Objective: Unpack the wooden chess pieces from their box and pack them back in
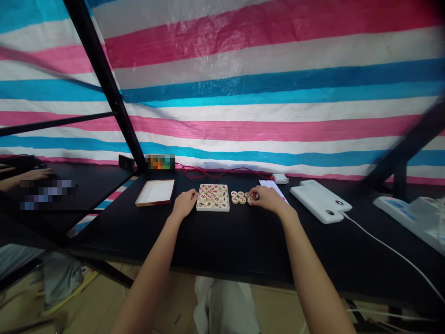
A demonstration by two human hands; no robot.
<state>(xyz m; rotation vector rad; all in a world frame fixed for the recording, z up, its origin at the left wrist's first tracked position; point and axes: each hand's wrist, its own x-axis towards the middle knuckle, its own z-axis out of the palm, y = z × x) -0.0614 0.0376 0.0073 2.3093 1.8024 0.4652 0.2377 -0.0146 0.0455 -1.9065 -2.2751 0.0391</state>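
Observation:
A shallow white box point(212, 208) full of round Chinese chess pieces point(209, 191) with red and black characters lies on the black table. Just off its left side rests my left hand point(186, 202), closed, with the fingers curled toward the box edge; what is under them, if anything, is hidden. To the right of the box, several loose pieces point(238, 197) with red characters lie in two rows. At the right end of those rows, my right hand point(266, 198) pinches a Chinese chess piece point(251, 200), partly covered by the fingers.
A box lid point(155, 192) lies at the left. Behind are a phone-like screen point(160, 162), red cable and white adapter point(280, 178). A paper point(274, 189) and a white device point(321, 202) with a cord sit rightward. Another person's hand point(38, 174) is far left, beyond a black post point(107, 88).

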